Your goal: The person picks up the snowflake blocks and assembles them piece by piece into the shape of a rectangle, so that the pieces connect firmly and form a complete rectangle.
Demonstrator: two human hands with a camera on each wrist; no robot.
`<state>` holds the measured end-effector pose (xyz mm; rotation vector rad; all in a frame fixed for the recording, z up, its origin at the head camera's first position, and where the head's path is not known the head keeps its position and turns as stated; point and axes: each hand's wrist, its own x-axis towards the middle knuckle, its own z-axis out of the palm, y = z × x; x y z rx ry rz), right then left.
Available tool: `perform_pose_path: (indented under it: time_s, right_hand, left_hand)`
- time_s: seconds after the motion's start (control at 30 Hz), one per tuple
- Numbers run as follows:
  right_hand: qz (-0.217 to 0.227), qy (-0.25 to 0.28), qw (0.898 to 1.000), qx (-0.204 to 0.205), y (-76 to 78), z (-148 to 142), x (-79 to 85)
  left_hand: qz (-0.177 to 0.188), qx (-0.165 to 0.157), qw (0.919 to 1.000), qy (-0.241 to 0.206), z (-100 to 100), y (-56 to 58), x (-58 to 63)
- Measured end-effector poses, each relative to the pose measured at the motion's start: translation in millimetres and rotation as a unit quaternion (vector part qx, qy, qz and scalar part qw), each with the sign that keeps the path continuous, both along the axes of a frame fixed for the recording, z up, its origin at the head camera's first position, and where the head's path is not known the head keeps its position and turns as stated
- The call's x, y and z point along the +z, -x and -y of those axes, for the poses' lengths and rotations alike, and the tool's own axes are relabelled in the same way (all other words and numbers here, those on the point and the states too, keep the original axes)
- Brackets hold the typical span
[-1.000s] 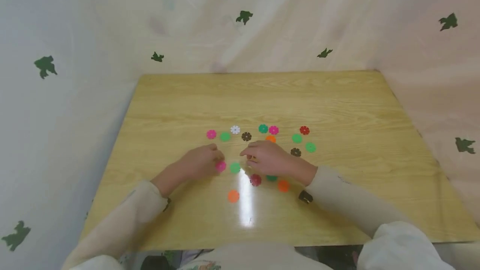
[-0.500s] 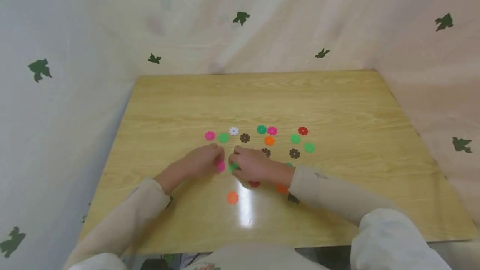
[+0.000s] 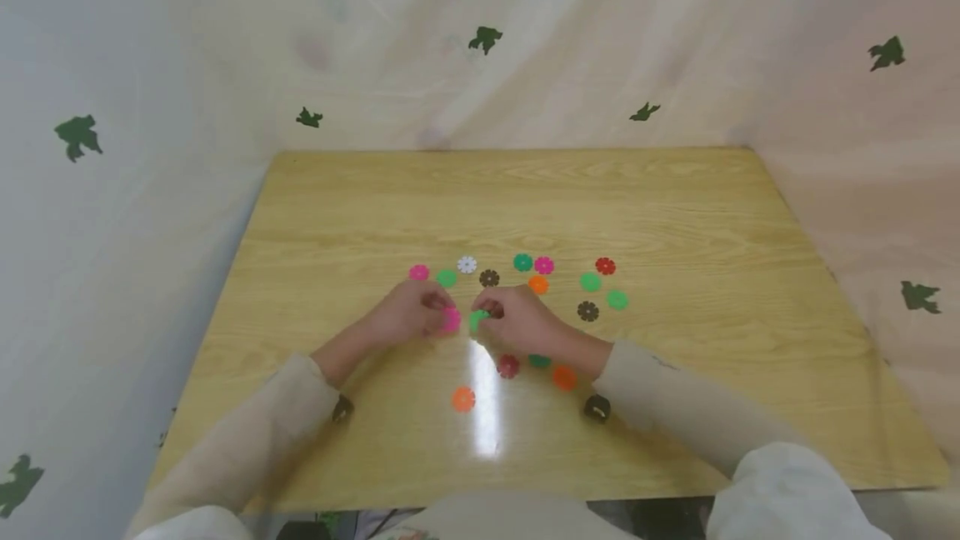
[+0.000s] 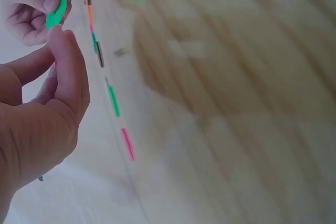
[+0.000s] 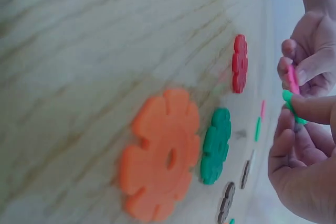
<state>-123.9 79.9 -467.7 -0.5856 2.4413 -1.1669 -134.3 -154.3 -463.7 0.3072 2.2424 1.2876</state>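
Between thumb and fingertips, my left hand (image 3: 401, 315) pinches a pink flower-shaped plastic disc (image 3: 452, 320), with slots round its rim. My right hand (image 3: 525, 323) pinches a light green disc (image 5: 287, 97) of similar size. Both discs are held above the table, facing each other with a small gap in the head view. In the right wrist view the pink disc (image 5: 293, 80) shows nearly edge-on behind the green one. From the left wrist, the green disc (image 4: 58, 14) is plain to see, while the left fingers mostly hide the pink one.
Several loose discs lie flat around the hands on the wooden table (image 3: 360, 198): white (image 3: 467, 265), brown (image 3: 588, 312), red (image 3: 605, 266), dark green (image 5: 216, 145) and orange (image 3: 463, 399) among them. Pale cloth with green bird shapes hangs behind the table and at both sides.
My right hand moved left to the light green disc, took hold of it and lifted it from the table. My left hand has raised the pink disc slightly and brought it rightward.
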Motion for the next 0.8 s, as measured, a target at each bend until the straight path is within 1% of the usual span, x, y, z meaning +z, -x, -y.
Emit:
perform_pose_path:
  time_s: [0.1,0.27,0.4,0.5,0.63,0.73,0.8]
  right_hand:
    - [-0.019,0.027,0.999,-0.022,1.0,-3,2.2]
    - [-0.051,0.058,0.997,-0.031,1.1,-5,4.8]
    - [-0.075,0.076,0.994,-0.031,0.7,-8,7.5]
    - [-0.087,0.083,0.992,-0.027,-0.1,-9,8.1]
    - [-0.110,0.086,0.990,-0.017,-0.9,-12,7.9]
    - [-0.147,0.084,0.986,-0.001,-1.0,-12,7.0]
    - [-0.179,0.088,0.980,0.015,-1.1,-13,6.3]
  left_hand:
    - [0.032,0.024,0.9981,-0.047,-3,-1.2,5.4]
    - [0.046,0.040,0.9950,-0.079,-10,-1.6,13.3]
    - [0.055,0.057,0.9929,-0.089,-16,-1.6,17.4]
    - [0.062,0.068,0.9914,-0.094,-18,-2.8,18.0]
    - [0.065,0.071,0.9904,-0.099,-20,-3.8,17.8]
    - [0.066,0.073,0.9899,-0.102,-23,-4.4,18.5]
    - [0.065,0.075,0.9897,-0.102,-24,-4.7,18.9]
